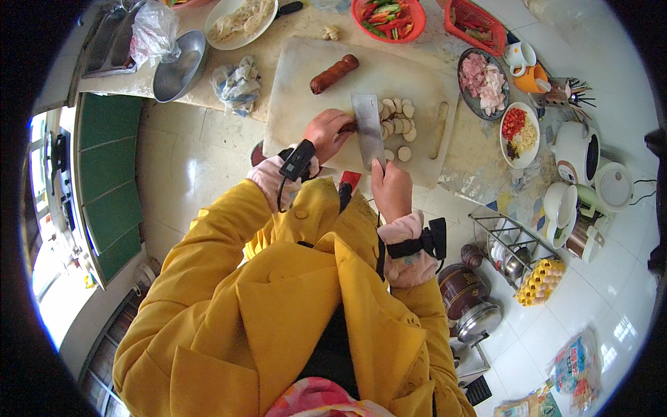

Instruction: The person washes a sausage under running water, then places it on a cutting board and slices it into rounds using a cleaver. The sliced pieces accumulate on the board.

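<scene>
On the whitish cutting board, my left hand is closed around a dark brown piece that looks like sausage, mostly hidden by the fingers. My right hand grips the handle of a cleaver, whose broad blade stands right beside the left fingertips. To the right of the blade lie several pale round slices, some overlapping, with one or two apart nearer me. A whole reddish-brown sausage, knobbly and wrinkled, rests farther back on the board, touched by neither hand.
Right of the board are a plate of sliced meat and a plate of chopped red and pale bits. Behind it stands a red basket of peppers. A metal bowl and a crumpled cloth lie left. An egg tray sits lower right.
</scene>
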Available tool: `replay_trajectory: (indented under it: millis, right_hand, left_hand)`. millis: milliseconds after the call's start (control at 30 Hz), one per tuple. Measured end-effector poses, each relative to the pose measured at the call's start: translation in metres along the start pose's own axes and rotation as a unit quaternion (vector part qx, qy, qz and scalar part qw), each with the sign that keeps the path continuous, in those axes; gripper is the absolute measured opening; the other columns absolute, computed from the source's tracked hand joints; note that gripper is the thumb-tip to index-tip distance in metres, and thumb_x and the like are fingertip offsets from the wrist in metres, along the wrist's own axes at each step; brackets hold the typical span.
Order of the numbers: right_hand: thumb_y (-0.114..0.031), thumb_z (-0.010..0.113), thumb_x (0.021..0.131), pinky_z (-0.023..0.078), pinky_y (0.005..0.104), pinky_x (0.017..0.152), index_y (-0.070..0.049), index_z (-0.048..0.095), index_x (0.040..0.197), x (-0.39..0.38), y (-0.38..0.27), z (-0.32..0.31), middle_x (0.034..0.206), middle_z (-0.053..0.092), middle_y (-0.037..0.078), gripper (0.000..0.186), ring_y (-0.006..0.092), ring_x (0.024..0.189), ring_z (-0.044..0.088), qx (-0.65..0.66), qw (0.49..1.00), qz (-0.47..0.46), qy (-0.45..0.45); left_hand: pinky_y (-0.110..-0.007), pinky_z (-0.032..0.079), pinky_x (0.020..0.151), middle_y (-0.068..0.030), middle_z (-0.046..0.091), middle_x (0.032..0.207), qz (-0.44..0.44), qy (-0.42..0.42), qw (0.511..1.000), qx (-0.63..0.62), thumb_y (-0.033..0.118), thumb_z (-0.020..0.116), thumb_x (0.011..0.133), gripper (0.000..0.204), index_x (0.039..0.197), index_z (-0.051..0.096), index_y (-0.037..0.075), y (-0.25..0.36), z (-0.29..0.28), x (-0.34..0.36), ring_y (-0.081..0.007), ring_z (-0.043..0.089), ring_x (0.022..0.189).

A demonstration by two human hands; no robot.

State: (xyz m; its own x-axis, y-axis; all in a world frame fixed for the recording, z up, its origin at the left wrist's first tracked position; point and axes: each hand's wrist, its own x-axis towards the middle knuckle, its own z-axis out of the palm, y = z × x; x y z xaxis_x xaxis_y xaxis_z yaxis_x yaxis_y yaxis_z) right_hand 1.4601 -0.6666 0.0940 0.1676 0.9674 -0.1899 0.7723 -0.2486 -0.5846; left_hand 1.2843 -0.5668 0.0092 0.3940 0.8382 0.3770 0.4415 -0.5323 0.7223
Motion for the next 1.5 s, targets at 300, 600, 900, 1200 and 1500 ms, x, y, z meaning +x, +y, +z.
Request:
replay_trajectory:
  millis: [300, 600, 900, 1200, 1500]
  right_hand:
    - [-0.028, 0.056, 0.094, 0.048, 0.0532, 0.056, 0.001, 0.061, 0.073, -0.005, -0.006, -0.005, 0.063, 0.060, 0.027, 0.036, 0.0471, 0.062, 0.060, -0.034, 0.999, 0.001, -0.006]
    - [-0.030, 0.055, 0.095, 0.047, 0.0546, 0.060, 0.002, 0.062, 0.074, 0.014, -0.015, 0.015, 0.068, 0.061, 0.027, 0.039, 0.0470, 0.067, 0.062, -0.040, 0.999, 0.024, -0.023]
    - [-0.033, 0.057, 0.093, 0.048, 0.0552, 0.063, 0.003, 0.063, 0.076, 0.037, -0.023, 0.045, 0.069, 0.062, 0.028, 0.041, 0.0473, 0.070, 0.063, -0.036, 0.996, 0.082, 0.018]
    - [-0.031, 0.056, 0.095, 0.044, 0.0517, 0.052, 0.005, 0.060, 0.069, 0.023, 0.005, 0.022, 0.062, 0.058, 0.027, 0.044, 0.0471, 0.060, 0.059, 0.026, 0.998, -0.010, 0.062]
    - [-0.027, 0.056, 0.095, 0.047, 0.0515, 0.053, 0.003, 0.062, 0.075, 0.000, -0.002, -0.005, 0.062, 0.059, 0.027, 0.037, 0.0464, 0.059, 0.060, -0.003, 1.000, -0.009, -0.015]
  left_hand:
    - [-0.044, 0.052, 0.082, -0.0156, 0.065, 0.099, -0.001, -0.016, 1.000, 0.009, 0.004, 0.075, 0.067, 0.036, 0.101, 0.064, 0.003, -0.001, 0.000, 0.000, -0.0370, 0.061, 0.093]
    - [-0.043, 0.052, 0.083, -0.0156, 0.065, 0.101, 0.006, -0.020, 1.000, 0.000, 0.004, 0.075, 0.068, 0.035, 0.101, 0.064, 0.003, -0.009, 0.002, 0.001, -0.0366, 0.062, 0.095]
    - [-0.043, 0.053, 0.083, -0.0153, 0.066, 0.102, 0.007, -0.013, 1.000, 0.005, 0.005, 0.075, 0.069, 0.034, 0.101, 0.065, 0.003, -0.005, 0.002, -0.004, -0.0360, 0.063, 0.095]
    - [-0.042, 0.053, 0.084, -0.0145, 0.066, 0.102, -0.018, -0.023, 0.999, 0.012, 0.005, 0.075, 0.069, 0.034, 0.101, 0.065, 0.005, -0.005, 0.001, -0.005, -0.0349, 0.063, 0.096]
    - [-0.042, 0.053, 0.083, -0.0140, 0.066, 0.101, -0.024, -0.022, 0.999, 0.000, 0.005, 0.076, 0.069, 0.034, 0.101, 0.065, 0.004, -0.003, 0.000, -0.001, -0.0344, 0.063, 0.094]
